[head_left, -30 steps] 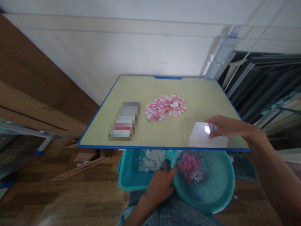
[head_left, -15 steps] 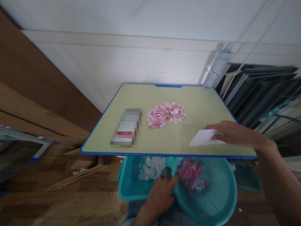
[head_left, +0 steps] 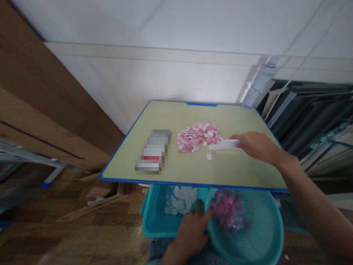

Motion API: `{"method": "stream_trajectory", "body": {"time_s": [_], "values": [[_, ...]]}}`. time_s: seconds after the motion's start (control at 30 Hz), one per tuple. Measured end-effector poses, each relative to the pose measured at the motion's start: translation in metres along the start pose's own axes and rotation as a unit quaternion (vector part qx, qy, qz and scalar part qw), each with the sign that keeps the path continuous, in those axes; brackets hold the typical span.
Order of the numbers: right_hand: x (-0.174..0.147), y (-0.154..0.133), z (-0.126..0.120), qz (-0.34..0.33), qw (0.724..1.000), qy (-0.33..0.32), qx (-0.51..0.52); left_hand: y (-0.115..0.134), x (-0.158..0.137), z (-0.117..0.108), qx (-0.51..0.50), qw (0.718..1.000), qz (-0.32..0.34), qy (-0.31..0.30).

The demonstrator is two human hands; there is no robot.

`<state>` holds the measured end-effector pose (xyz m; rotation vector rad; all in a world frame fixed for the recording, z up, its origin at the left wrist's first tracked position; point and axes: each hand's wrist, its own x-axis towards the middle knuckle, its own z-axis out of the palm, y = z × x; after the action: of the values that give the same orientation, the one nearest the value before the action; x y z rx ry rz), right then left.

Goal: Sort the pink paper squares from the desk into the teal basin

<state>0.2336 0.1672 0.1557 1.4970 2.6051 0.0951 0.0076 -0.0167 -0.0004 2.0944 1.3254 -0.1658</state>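
Note:
My right hand [head_left: 252, 143] is closed on a white card [head_left: 227, 144], held low over the board. The card's left end meets a few small pieces at the right side of a pile of pink and white paper-like squares [head_left: 193, 138]. One white square [head_left: 209, 157] lies apart, in front of the pile. My left hand [head_left: 193, 230] straddles the touching rims of a rectangular teal basin [head_left: 157, 230] and a round teal basin [head_left: 277, 239], one finger over each; it appears to grip them. White flakes [head_left: 182, 200] lie in the rectangular basin, pink pieces [head_left: 228, 209] in the round one.
The pile sits on a pale yellow board [head_left: 171, 173] with a blue edge, against a white wall [head_left: 165, 73]. A pixelated flat object [head_left: 154, 151] lies at the board's left. Dark panels [head_left: 317, 106] lean at right; a brown wooden board [head_left: 55, 84] stands at left.
My right hand has moved left and away from me, bringing the card from the board's right front to the pile. A lone white square now lies before the pile. My left hand stays on the basins.

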Motion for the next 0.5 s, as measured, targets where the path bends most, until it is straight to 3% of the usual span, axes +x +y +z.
{"method": "stream_trajectory", "body": {"time_s": [0.1,0.5], "values": [[0.001,0.004,0.003,0.017,1.0,-0.005,-0.006,0.0,0.0,0.0,-0.007,1.0,0.0,-0.002],[-0.004,0.016,0.009,-0.014,1.0,-0.022,0.011,-0.002,0.0,0.003,-0.014,1.0,0.001,0.007]]}}
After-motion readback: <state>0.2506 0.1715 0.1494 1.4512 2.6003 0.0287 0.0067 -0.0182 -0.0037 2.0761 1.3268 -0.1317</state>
